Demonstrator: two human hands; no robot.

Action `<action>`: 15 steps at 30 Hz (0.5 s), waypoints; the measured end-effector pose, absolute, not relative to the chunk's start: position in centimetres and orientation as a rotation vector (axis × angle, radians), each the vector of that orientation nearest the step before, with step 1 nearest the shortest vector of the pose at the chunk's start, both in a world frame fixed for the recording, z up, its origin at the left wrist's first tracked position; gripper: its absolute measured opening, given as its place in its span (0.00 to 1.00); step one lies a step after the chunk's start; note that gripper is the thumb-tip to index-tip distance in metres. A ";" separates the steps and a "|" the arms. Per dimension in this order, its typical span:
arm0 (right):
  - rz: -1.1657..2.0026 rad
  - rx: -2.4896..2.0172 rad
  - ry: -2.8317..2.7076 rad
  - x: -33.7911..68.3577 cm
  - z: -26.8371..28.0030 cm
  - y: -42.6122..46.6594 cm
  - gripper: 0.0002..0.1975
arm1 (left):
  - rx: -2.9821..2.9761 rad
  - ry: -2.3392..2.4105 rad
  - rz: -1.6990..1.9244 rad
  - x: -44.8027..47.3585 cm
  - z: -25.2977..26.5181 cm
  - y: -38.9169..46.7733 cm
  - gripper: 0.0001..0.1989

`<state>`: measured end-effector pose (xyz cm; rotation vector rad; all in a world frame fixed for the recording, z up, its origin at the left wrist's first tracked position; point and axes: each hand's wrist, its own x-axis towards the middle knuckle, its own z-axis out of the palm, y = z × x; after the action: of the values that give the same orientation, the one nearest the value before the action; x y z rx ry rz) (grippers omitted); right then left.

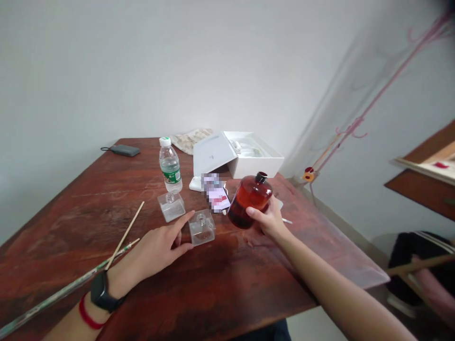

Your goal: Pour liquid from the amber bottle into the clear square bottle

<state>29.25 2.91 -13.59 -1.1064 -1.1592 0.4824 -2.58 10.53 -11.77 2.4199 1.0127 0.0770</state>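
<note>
A: Position and axis?
B: Showed the amber bottle (248, 201) just off centre, between four and five o'clock, over the table (185, 293). Tilted along the long axis, neck and uncapped mouth toward one o'clock, base toward seven.
A: State of the fingers?
B: Showed the right hand (273, 219) closed round the bottle's four o'clock side, thumb across the near face, other fingers hidden behind. Showed the left hand (161, 248) with thumb and index finger spread, tips at the nine o'clock edge of a clear square container (202, 230); could not tell whether gripped.
A: Obscured?
B: Found the phone (218, 201) partly pixelated, the wrapped rod (60, 293) cut off toward eight o'clock.
</note>
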 end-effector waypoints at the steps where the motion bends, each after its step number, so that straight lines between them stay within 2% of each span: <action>1: 0.500 -1.106 -1.173 29.0 -13.4 2.9 0.37 | 2.419 1.009 0.067 -2.6 -11.7 10.6 0.42; 9: 0.605 -1.122 -1.214 26.7 -13.8 2.4 0.42 | 2.398 0.996 0.075 -2.8 -12.2 10.9 0.40; 15: 0.586 -1.155 -1.211 26.4 -14.2 2.6 0.40 | 2.392 0.967 0.102 -3.0 -12.7 11.2 0.40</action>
<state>26.41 2.60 -14.23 -1.1546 -1.2112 0.5856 -3.00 11.22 -12.70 2.3924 0.9673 0.1021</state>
